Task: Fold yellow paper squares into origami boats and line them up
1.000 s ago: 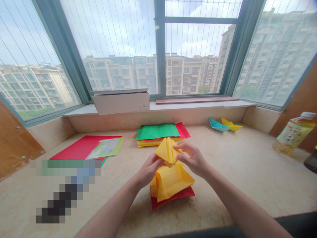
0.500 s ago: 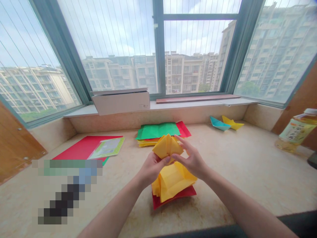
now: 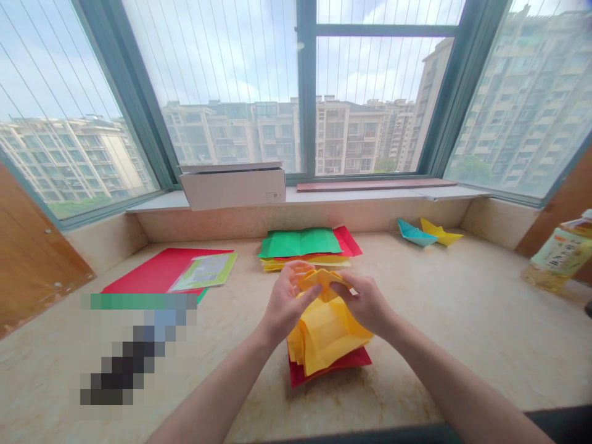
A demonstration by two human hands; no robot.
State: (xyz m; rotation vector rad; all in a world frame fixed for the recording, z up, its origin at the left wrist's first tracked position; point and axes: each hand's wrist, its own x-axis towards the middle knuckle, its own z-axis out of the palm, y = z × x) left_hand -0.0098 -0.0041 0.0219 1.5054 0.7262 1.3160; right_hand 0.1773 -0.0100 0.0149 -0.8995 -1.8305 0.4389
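Note:
Between my two hands is a folded piece of yellow paper, held above the counter. My left hand grips its left side, thumb in front and fingers behind. On the other side my right hand pinches it, with the thumb on the front face. Part of the folded paper is hidden by the fingers. Just below lies a loose stack of creased yellow paper sheets on top of red paper.
Behind my hands lies a pile topped by green paper. Red sheets and a clear packet lie left. A blue paper boat, a yellow paper boat and a bottle stand right. A white box sits on the sill.
The folded yellow paper has tipped from facing me to a flatter angle and dropped slightly. My left hand's fingers have moved up behind it. The view has shifted a little.

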